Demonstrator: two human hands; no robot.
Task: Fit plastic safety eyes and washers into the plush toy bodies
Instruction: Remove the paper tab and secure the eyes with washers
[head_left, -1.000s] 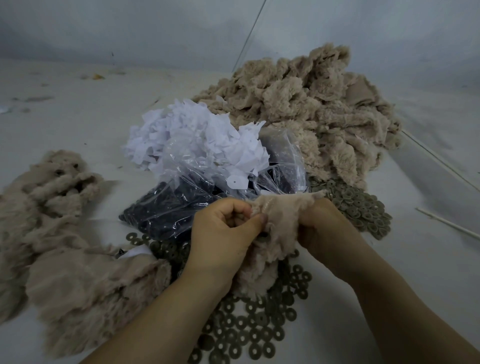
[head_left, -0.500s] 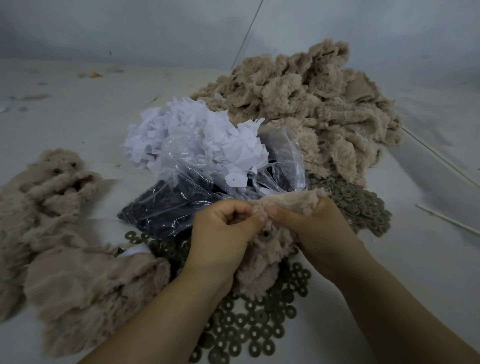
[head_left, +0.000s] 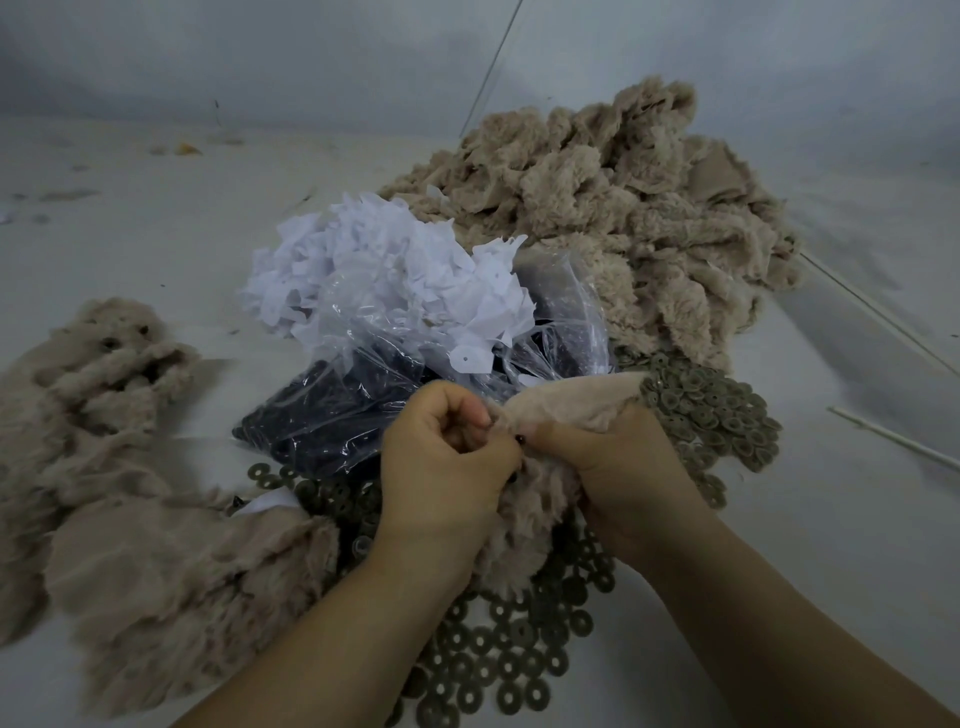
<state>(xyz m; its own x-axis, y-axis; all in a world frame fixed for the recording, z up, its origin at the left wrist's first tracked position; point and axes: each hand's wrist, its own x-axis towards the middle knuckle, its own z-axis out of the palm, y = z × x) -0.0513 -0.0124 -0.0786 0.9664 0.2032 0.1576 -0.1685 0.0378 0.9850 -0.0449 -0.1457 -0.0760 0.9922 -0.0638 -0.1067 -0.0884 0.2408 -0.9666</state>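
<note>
Beige plush body (head_left: 530, 525) is being pinched by left hand (head_left: 447, 467) and right hand (head_left: 618, 462), fingers clamped, seating a black eye (head_left: 519, 440); next likely needs a washer (head_left: 535, 696) from six o'clock.

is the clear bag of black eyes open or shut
Open. The bag's mouth gapes upward behind the hands, its clear film spread loose beside the white paper scraps, with no tie or seal visible.
</note>
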